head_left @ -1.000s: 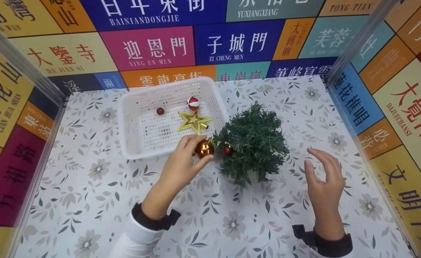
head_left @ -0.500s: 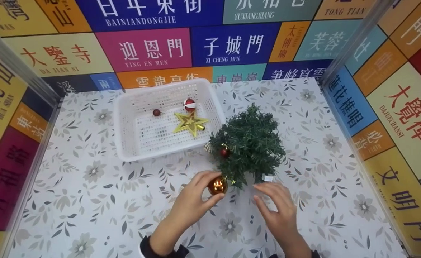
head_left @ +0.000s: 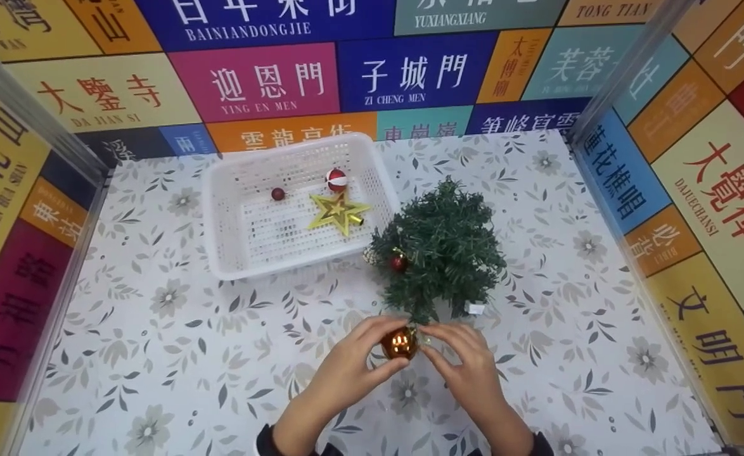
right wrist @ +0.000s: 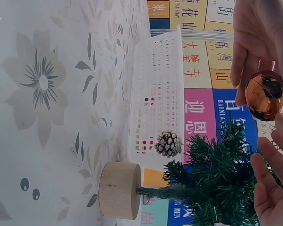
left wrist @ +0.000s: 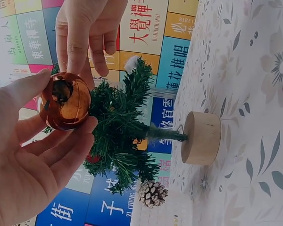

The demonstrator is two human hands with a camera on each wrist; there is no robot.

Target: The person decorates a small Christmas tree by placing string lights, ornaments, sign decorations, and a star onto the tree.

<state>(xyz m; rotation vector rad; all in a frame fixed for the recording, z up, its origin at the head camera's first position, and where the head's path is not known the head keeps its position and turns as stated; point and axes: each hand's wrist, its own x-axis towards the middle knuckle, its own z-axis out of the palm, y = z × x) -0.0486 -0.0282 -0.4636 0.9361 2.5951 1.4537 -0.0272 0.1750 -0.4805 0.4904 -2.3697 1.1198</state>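
My left hand [head_left: 346, 373] grips a shiny copper-coloured Christmas ball [head_left: 400, 342], with the thumb and fingers on either side of it. The right hand [head_left: 467, 367] pinches at the ball's capped end with thumb and index finger; its other fingers are loosely bent in the left wrist view. Right behind the hands stands a small green artificial Christmas tree [head_left: 445, 247] on a round wooden base [left wrist: 201, 138]. On its left side hang a small red ball [head_left: 398, 261] and a pine cone [left wrist: 153, 193].
Behind and left of the tree stands a white plastic basket [head_left: 225, 273]. Inside it lie a gold star [head_left: 339, 213], a red-and-white ball [head_left: 336, 180] and a small dark red ball [head_left: 277, 194]. Lettered panels [head_left: 270, 82] wall the floral-covered table at back and sides.
The left hand has carried the copper ball from beside the basket to the front of the tree. From the far right, the right hand has come in to meet it at the ball's cap.
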